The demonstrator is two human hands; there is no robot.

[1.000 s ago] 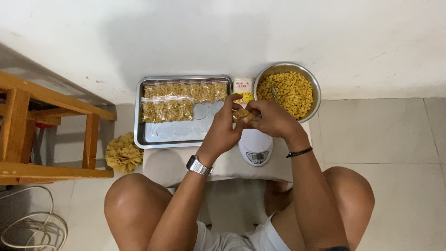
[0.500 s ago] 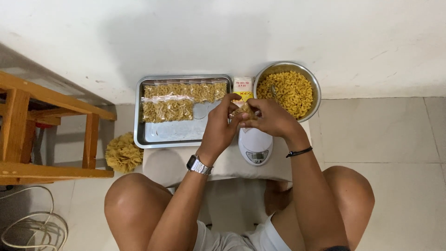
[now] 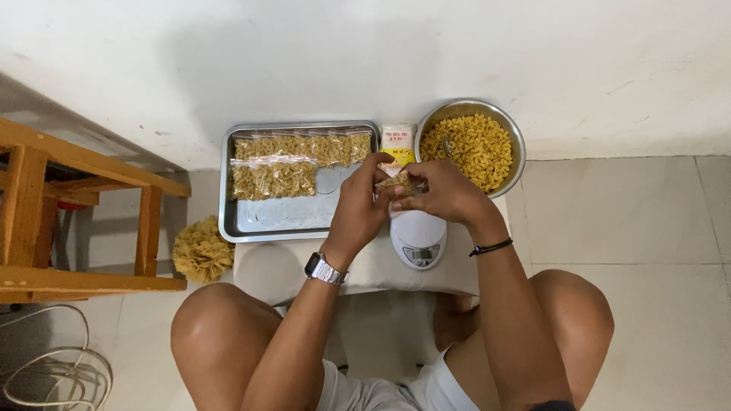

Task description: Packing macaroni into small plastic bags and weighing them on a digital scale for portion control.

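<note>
I hold a small clear bag of macaroni between both my hands, just above the white kitchen scale. My left hand, with a metal watch on its wrist, grips the bag's left side with thumb and fingertips pinched on it. My right hand, with a thin black band at the wrist, clasps the bag's right side, fingers curled over the top. Most of the bag is hidden by my fingers, so I cannot tell whether its top is sealed.

The scale sits on a pale padded stool top in front of my knees. To its left lies a steel tray holding two filled bags of macaroni near its far edge. Beyond my right hand stands a steel bowl full of loose macaroni with a spoon partly buried in it. Between tray and bowl lies a white and yellow packet. On the floor to the left sit a yellow scrubber and a wooden frame.
</note>
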